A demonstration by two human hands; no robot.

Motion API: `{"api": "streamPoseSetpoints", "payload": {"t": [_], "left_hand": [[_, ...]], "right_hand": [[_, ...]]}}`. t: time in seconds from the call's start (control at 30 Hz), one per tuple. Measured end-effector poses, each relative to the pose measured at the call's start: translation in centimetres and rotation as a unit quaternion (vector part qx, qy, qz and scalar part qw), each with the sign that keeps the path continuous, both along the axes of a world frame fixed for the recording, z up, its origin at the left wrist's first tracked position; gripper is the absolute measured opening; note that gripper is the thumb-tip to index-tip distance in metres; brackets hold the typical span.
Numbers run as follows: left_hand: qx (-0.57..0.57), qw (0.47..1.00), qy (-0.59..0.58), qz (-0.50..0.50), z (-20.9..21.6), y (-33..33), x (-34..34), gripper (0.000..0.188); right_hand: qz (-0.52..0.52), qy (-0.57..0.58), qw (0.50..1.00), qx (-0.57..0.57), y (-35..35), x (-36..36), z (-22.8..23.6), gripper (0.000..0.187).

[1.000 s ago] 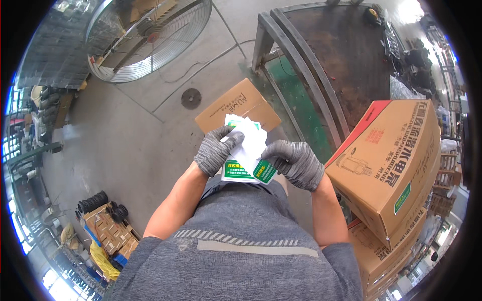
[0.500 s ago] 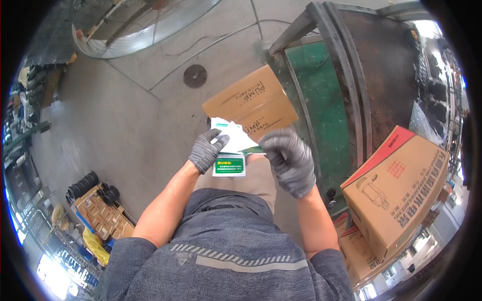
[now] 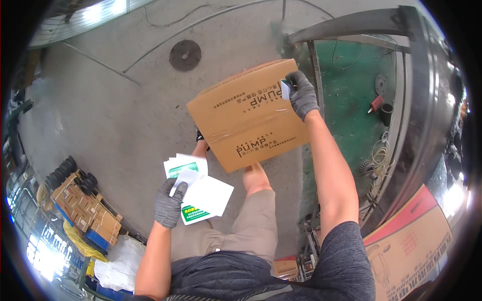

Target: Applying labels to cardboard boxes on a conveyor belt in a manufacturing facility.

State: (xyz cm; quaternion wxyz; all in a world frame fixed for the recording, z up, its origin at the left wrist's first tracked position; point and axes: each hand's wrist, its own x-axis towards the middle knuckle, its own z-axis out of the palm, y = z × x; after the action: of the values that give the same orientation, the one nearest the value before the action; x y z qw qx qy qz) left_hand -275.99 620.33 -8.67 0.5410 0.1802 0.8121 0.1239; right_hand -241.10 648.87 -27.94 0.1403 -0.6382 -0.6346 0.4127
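My left hand (image 3: 168, 206), in a grey knit glove, grips a fanned bunch of white and green cards (image 3: 215, 194) above my lap, the thumb lying across them. A taped cardboard box (image 3: 221, 120) with dark print stands in front of me, between the cards and the bare floor beyond. At the box's far right corner is my gloved right hand (image 3: 303, 96), its fingers closed on a single card (image 3: 285, 90). That card shows a white and dark green face; whether it touches the box I cannot tell.
A dark metal frame (image 3: 351, 31) rises at the right over a green floor panel (image 3: 344, 75). Another carton (image 3: 409, 246) stands at lower right. A round dark disc (image 3: 185, 55) lies on the floor. Stacked cartons (image 3: 75, 200) are at lower left.
My right hand has moved away from the bunch, forward and right to the box, with one card. My left hand has come lower and left with the other cards, which are fanned wider.
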Motion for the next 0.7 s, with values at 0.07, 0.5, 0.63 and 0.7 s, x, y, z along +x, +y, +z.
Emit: {"api": "streamPoseSetpoints", "payload": {"t": [0.07,0.5,0.63,0.7], "left_hand": [[-0.008,0.999,-0.007,0.041,-0.9,-0.1,0.6,0.043],[0.001,0.993,-0.048,0.107,-2.5,3.5,2.0,0.031],[0.002,0.995,-0.035,0.09,-2.2,4.6,2.1,0.03],[0.001,0.993,-0.056,0.1,-2.1,5.0,2.2,0.037]], "right_hand": [[-0.01,-0.005,1.0,0.014,0.6,-0.8,-3.2,0.017],[0.06,-0.273,0.951,0.136,1.7,-1.2,-7.3,0.03],[-0.049,-0.156,0.977,0.138,1.8,-0.1,-7.5,0.031],[-0.081,-0.076,0.989,0.095,1.7,0.4,-7.9,0.024]]}}
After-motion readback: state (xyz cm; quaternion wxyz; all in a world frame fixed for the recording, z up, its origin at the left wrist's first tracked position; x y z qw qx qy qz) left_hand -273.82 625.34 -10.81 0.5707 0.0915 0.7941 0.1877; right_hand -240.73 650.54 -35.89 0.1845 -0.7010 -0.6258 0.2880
